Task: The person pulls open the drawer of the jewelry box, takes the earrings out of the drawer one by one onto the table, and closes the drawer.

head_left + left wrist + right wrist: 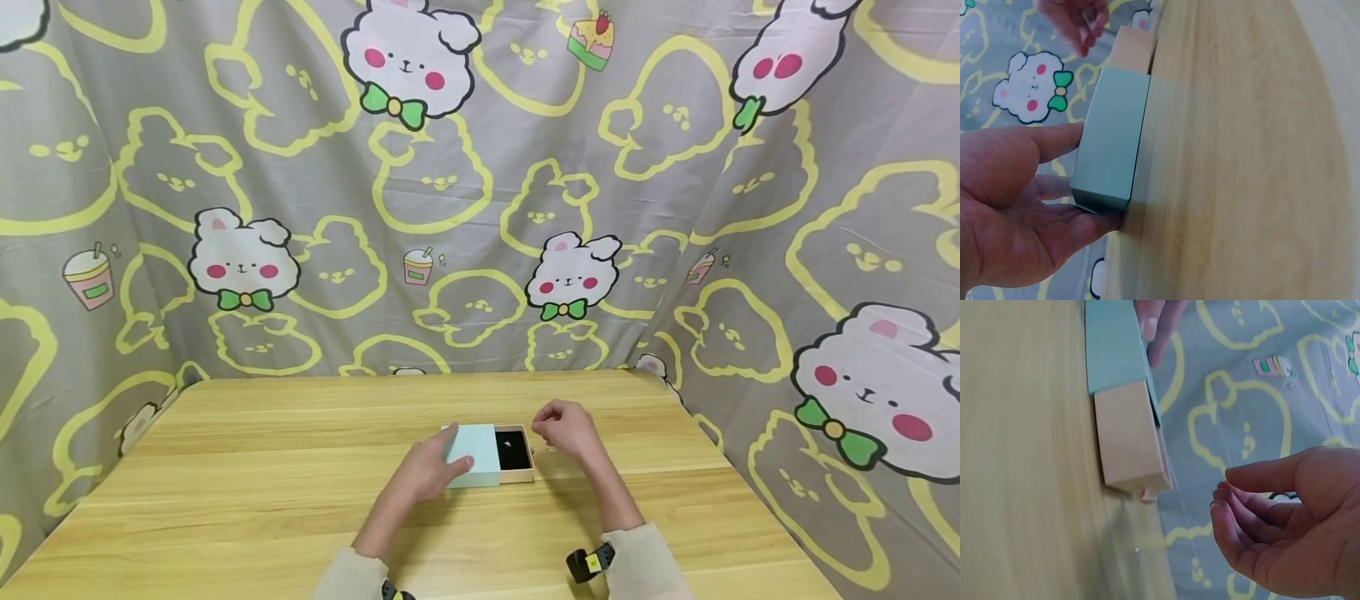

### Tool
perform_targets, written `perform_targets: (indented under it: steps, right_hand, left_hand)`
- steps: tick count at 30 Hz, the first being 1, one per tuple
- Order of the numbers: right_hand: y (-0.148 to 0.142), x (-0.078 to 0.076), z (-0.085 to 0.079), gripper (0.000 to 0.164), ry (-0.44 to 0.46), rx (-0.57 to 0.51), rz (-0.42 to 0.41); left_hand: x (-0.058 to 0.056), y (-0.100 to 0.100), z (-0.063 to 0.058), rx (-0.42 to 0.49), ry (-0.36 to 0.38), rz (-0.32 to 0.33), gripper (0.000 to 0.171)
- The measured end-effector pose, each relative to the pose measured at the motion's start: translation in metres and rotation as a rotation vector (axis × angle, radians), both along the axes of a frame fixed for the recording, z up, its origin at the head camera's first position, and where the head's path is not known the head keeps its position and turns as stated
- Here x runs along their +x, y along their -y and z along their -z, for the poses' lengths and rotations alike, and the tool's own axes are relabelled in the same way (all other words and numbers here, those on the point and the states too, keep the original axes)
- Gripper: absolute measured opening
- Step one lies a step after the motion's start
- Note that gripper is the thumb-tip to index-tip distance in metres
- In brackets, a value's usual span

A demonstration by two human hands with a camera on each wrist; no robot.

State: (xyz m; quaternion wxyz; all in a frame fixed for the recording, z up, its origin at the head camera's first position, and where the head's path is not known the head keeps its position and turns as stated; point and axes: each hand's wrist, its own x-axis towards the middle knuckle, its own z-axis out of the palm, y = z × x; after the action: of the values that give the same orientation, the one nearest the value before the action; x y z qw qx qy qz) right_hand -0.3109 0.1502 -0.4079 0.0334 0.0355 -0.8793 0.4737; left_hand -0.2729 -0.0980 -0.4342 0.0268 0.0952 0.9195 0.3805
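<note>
A pale blue sleeve box (472, 454) lies on the table, its peach drawer (517, 477) partly out to the right. Inside the drawer is a black pad (514, 454) bearing a small silvery ornament (507, 444). My left hand (433, 465) grips the sleeve, with the thumb and fingers on opposite sides in the left wrist view. Right of the drawer's pull tab (1146, 495), my right hand (1285, 525) is raised, fingers curled and fingertips close to the thumb; I cannot tell if a tiny thing is between them. A small shiny piece (1140, 551) shows below that hand.
The wooden table (300, 433) spreads out around the box. A grey curtain (450, 200) with rabbit prints hangs behind it and along both sides. Black devices (588, 562) are strapped at the wrists, over light sleeves (648, 567).
</note>
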Motion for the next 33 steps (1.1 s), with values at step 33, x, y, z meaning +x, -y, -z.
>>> perform_targets:
  steps: [33]
  right_hand:
    - [0.035, 0.014, 0.010, 0.019, -0.037, 0.141, -0.139]
  left_hand:
    - [-0.002, 0.002, 0.003, 0.004, 0.008, 0.000, 0.071]
